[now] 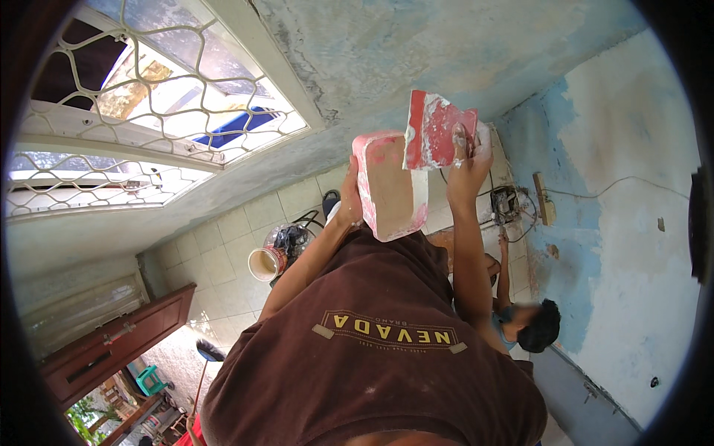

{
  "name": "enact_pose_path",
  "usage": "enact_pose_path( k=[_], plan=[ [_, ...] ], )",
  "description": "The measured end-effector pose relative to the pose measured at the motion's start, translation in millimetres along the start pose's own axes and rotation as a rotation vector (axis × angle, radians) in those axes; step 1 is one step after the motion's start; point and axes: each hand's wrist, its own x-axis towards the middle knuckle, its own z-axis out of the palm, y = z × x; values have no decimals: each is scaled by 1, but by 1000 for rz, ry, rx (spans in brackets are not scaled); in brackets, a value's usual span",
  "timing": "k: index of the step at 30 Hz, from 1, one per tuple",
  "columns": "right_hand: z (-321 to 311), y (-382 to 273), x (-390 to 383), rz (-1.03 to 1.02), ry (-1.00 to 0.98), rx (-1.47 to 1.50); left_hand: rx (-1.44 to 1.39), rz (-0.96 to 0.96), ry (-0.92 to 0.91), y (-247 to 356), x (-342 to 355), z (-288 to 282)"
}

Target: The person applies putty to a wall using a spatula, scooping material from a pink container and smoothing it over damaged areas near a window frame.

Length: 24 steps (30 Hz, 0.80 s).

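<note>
My left hand (pixel 351 195) grips the side of a pink rectangular tub (pixel 359 178), its fingers wrapped round the edge. Inside the tub the surface looks tan, and white smears mark its rim. In my right hand (pixel 470 167) is a red flat putty spreader (pixel 444 134), pinched between thumb and fingers and crusted with white putty. The spreader stands above the tub's right far corner, overlapping it in view; whether the two touch I cannot tell. White residue coats my right fingers.
A window with a white metal grille (pixel 204 85) opens at upper left. Patchy blue-grey wall (pixel 595 134) lies to the right, with a loose cable. A bucket (pixel 266 264) with a black bag beside it stands on floor tiles. Another person (pixel 520 323) is low at right; a brown door (pixel 119 334) is at left.
</note>
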Motion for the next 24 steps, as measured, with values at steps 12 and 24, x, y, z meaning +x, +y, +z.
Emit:
enact_pose_path(
  k=[12, 24],
  plan=[
    [22, -4, 29, -6, 51, 346, 35, 23, 46, 11, -20, -5],
    [12, 24, -31, 84, -799, 270, -50, 324, 268, 43, -32, -21]
  ],
)
